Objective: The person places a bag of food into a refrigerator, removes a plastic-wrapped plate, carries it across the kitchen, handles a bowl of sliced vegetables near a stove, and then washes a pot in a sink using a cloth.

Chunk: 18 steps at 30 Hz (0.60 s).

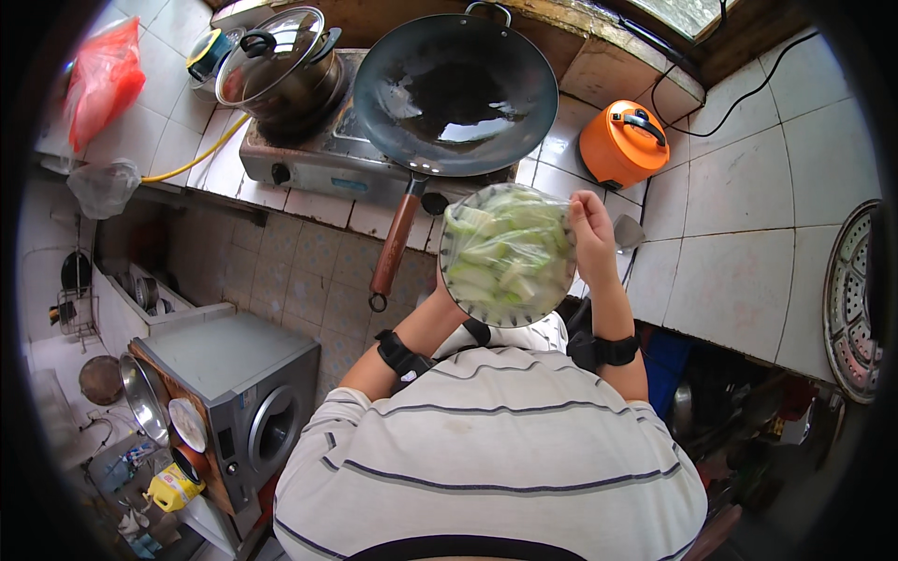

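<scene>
A round dish of cut pale green vegetable pieces [508,256], covered with clear plastic wrap, is held up in front of my body. My left hand [449,287] supports the dish at its left side, its fingers mostly hidden behind it. At the upper right rim, my right hand [591,217] pinches the plastic wrap [561,205]. Just beyond the dish, a dark wok [456,91] rests on a gas stove [330,165]; liquid glistens in its bottom. The wok's wooden handle [397,242] points toward me, left of the dish.
A pot with a glass lid [280,70] stands on the left burner. An orange rice cooker [624,145] is at the counter's right corner, with a metal spatula [628,231] nearer me. A yellow hose [196,156] runs left of the stove. A washing machine [263,393] stands lower left.
</scene>
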Available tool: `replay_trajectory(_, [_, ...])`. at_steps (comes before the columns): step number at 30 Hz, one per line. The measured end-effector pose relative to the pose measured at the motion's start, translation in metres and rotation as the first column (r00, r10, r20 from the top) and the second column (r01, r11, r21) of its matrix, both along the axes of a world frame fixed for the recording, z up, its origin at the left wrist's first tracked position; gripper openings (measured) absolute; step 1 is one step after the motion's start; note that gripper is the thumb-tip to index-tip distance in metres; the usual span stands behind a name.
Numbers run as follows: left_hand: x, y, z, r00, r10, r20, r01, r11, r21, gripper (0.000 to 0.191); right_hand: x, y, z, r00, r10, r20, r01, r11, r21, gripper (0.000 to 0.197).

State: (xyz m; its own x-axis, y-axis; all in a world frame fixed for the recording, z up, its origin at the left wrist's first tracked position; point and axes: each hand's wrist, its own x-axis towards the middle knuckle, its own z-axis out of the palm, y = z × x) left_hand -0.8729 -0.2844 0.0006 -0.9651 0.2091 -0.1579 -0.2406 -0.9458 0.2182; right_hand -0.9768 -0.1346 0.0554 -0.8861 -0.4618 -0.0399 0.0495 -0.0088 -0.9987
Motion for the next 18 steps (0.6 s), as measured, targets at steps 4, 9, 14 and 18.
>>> replay_trajectory(4, [0.005,0.01,-0.029,0.984,-0.034,0.172,0.0,0.981,0.195,0.046,0.002,0.021,-0.025,0.99,-0.126,-0.067,0.134,0.982,0.135,0.012])
replay_trajectory(9, [0.003,0.014,-0.012,0.978,-0.123,0.169,0.08,0.967,0.24,0.045,0.009,0.043,-0.06,0.967,-0.208,0.149,0.195,0.976,0.099,0.015])
replay_trajectory(14, [-0.007,0.025,-0.025,0.953,-0.202,0.224,0.145,0.958,0.246,0.044,0.017,0.067,-0.063,0.777,-0.092,0.623,0.14,0.99,-0.028,0.022])
replay_trajectory(18, [-0.016,0.033,-0.036,0.944,-0.249,0.215,0.19,0.946,0.262,0.052,0.027,0.068,-0.074,0.539,0.077,0.839,0.259,0.932,-0.252,0.046])
